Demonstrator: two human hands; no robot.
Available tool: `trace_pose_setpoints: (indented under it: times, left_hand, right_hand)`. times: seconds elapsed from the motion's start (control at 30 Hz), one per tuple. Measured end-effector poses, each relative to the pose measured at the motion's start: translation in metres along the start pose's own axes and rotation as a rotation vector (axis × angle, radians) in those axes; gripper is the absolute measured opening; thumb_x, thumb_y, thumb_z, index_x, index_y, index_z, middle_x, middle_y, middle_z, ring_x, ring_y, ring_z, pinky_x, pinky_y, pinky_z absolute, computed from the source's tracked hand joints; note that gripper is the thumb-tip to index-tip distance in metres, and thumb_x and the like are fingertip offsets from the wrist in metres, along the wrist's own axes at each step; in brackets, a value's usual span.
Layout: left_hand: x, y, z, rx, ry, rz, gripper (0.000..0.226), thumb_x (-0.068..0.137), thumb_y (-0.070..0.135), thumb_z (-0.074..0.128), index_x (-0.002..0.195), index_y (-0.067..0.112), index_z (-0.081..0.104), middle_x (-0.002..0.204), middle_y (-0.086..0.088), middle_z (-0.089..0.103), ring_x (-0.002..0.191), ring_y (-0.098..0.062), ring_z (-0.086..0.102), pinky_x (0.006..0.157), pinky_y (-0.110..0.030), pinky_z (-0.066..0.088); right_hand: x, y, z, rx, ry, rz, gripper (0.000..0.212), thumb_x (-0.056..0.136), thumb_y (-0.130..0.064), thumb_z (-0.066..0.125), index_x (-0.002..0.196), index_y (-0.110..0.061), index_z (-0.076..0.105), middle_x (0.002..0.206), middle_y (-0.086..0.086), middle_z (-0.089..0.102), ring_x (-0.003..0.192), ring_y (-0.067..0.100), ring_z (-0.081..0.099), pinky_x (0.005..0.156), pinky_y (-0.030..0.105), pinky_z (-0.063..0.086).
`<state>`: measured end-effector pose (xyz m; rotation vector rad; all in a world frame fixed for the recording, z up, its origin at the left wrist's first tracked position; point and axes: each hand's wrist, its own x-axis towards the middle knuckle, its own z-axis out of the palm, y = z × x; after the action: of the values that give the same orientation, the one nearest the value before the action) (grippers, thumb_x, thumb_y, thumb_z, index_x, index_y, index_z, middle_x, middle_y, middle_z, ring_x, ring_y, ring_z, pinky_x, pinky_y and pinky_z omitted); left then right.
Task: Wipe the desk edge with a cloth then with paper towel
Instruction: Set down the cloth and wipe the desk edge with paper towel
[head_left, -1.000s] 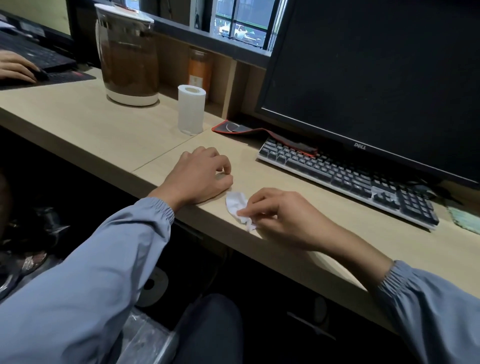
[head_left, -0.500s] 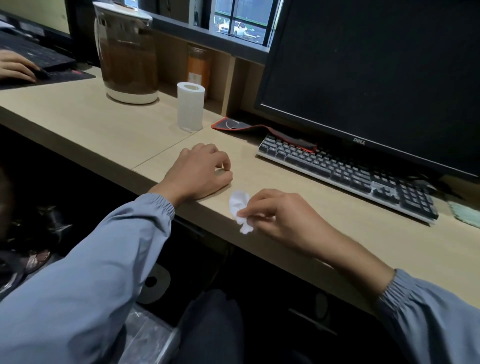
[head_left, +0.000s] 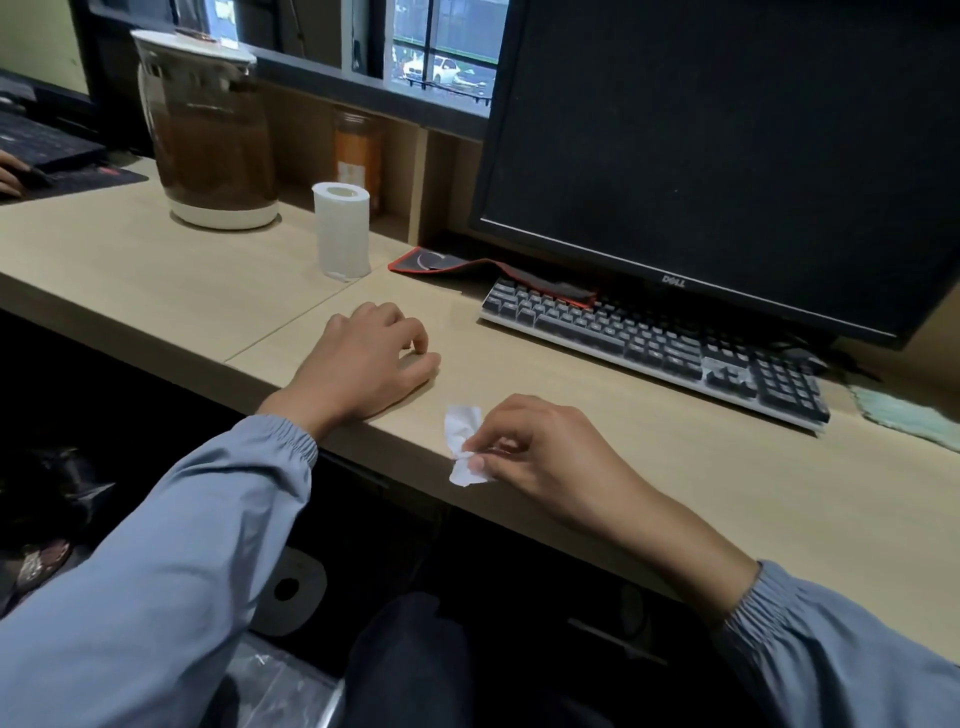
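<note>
Along the front edge of the pale wood-grain worktop (head_left: 156, 280), just below the frame's centre, the right hand (head_left: 540, 457) pinches one small crumpled white paper towel (head_left: 460, 431) between thumb and forefinger. The wad sits right on the worktop's front lip. At ten o'clock from it the left hand (head_left: 371, 358) rests on the surface with its fingers loosely curled, holding nothing. The two hands are apart. Both wrists come out of grey-blue sleeves with gathered elastic cuffs.

One word can be read: "DELL", in silver on the lower bezel of the single black monitor (head_left: 727, 156) at one o'clock, whose screen is dark. Below it lies one black keyboard (head_left: 654, 343) on a light base, its key legends too blurred to read. One black mat with a red border (head_left: 452, 262) pokes out from behind the keyboard's left end, its edge rumpled.

At eleven o'clock one white paper roll (head_left: 341, 231) stands upright. Behind it is one orange jar (head_left: 358, 150) with a pale label, unreadable. At ten o'clock one clear jug (head_left: 208, 135) with a white lid and base holds brown liquid. One fuzzy pale-green cloth (head_left: 909, 415) lies on the worktop at three o'clock, just past the keyboard's right end and well apart from both hands.
</note>
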<state>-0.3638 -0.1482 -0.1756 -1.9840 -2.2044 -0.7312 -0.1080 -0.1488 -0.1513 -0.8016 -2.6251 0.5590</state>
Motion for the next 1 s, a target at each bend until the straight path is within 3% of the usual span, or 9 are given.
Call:
trace_pose_setpoints:
  times: [0.1, 0.27, 0.4, 0.5, 0.63, 0.83, 1.0]
  left_hand:
    - [0.0, -0.001, -0.003, 0.007, -0.033, 0.007, 0.033, 0.099, 0.06, 0.05, 0.114, 0.035, 0.067, 0.117, 0.006, 0.055, 0.115, -0.018, 0.048, 0.101, -0.044, 0.038]
    - [-0.004, 0.021, 0.0, -0.005, 0.058, -0.001, 0.032, 0.102, 0.048, 0.054, 0.123, 0.027, 0.065, 0.126, -0.001, 0.057, 0.121, -0.023, 0.049, 0.098, -0.044, 0.037]
    - [-0.004, 0.071, 0.011, -0.102, 0.107, -0.01, 0.03, 0.106, 0.048, 0.046, 0.119, 0.027, 0.063, 0.122, 0.002, 0.057, 0.117, -0.022, 0.05, 0.095, -0.043, 0.038]
    - [-0.001, 0.081, 0.026, -0.041, 0.077, -0.045, 0.03, 0.108, 0.042, 0.042, 0.121, 0.024, 0.062, 0.122, -0.002, 0.058, 0.116, -0.027, 0.051, 0.093, -0.045, 0.038]
    - [0.0, 0.073, 0.035, -0.034, 0.072, -0.088, 0.032, 0.108, 0.041, 0.04, 0.121, 0.02, 0.059, 0.121, -0.006, 0.06, 0.113, -0.029, 0.05, 0.091, -0.044, 0.038]
    - [-0.001, 0.075, 0.035, 0.014, 0.063, -0.065, 0.032, 0.107, 0.042, 0.04, 0.118, 0.02, 0.06, 0.12, -0.005, 0.06, 0.112, -0.028, 0.051, 0.09, -0.044, 0.038]
    - [-0.002, 0.074, 0.035, 0.04, 0.06, -0.054, 0.033, 0.106, 0.042, 0.04, 0.117, 0.02, 0.06, 0.118, -0.004, 0.06, 0.109, -0.027, 0.051, 0.09, -0.045, 0.042]
  right_hand:
    - [-0.011, 0.01, -0.008, -0.017, -0.022, 0.017, 0.014, 0.09, -0.029, 0.078, 0.104, -0.029, 0.081, 0.103, -0.014, 0.065, 0.093, 0.0, 0.063, 0.08, 0.008, 0.043]
    - [-0.016, 0.03, -0.021, -0.053, 0.023, 0.072, 0.013, 0.09, -0.027, 0.078, 0.101, -0.033, 0.081, 0.103, -0.017, 0.065, 0.093, 0.0, 0.062, 0.08, 0.008, 0.041]
    - [0.017, 0.042, -0.028, -0.134, 0.04, 0.09, 0.011, 0.092, -0.028, 0.074, 0.103, -0.029, 0.078, 0.102, -0.011, 0.067, 0.09, 0.005, 0.06, 0.085, 0.027, 0.049]
    - [0.03, 0.049, -0.038, -0.104, 0.021, 0.148, 0.01, 0.093, -0.029, 0.074, 0.102, -0.027, 0.075, 0.102, -0.01, 0.068, 0.093, 0.007, 0.061, 0.089, 0.033, 0.051]
    - [0.021, 0.048, -0.038, -0.034, -0.081, 0.1, 0.006, 0.09, -0.032, 0.077, 0.096, -0.029, 0.076, 0.097, -0.013, 0.069, 0.09, 0.005, 0.063, 0.082, 0.028, 0.052]
    - [0.055, 0.063, -0.047, -0.057, 0.026, 0.246, 0.003, 0.09, -0.03, 0.077, 0.093, -0.029, 0.077, 0.094, -0.013, 0.07, 0.089, 0.005, 0.062, 0.076, 0.027, 0.048]
    - [0.039, 0.057, -0.041, 0.05, -0.049, 0.177, 0.004, 0.088, -0.031, 0.079, 0.091, -0.028, 0.079, 0.092, -0.014, 0.07, 0.086, 0.002, 0.062, 0.077, 0.022, 0.05]
